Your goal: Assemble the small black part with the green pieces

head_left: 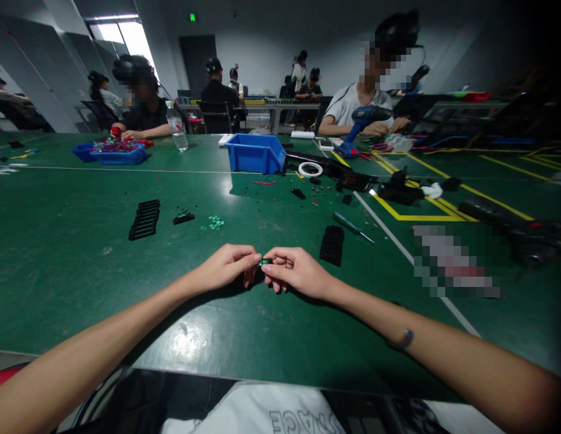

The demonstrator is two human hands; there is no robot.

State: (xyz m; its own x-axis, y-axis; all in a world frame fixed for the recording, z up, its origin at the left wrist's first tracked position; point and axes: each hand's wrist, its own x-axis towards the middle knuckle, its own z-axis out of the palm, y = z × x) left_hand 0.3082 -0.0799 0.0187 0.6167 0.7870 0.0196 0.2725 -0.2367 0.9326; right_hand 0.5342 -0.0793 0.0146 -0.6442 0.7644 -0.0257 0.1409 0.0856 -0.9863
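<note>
A small green and black piece [263, 263] is pinched between the fingertips of both hands, just above the green tabletop. My left hand [233, 265] grips it from the left, thumb and fingers closed. From the right, my right hand [296, 271] holds the same piece between thumb and fingers. What exactly the piece is, I cannot make out. Beyond the left hand lie a pile of small green parts [215, 223] and a black strip with green bits on it [184, 217]. Near the right hand rests a black ribbed block [332, 245].
A black slotted rack [145, 219] lies at left. To the right are a screwdriver [353, 227] and scattered black parts. A blue bin [256, 153], white ring [310, 169] and cordless drill [359, 129] stand farther back. People sit across the table; a water bottle [177, 126] stands there.
</note>
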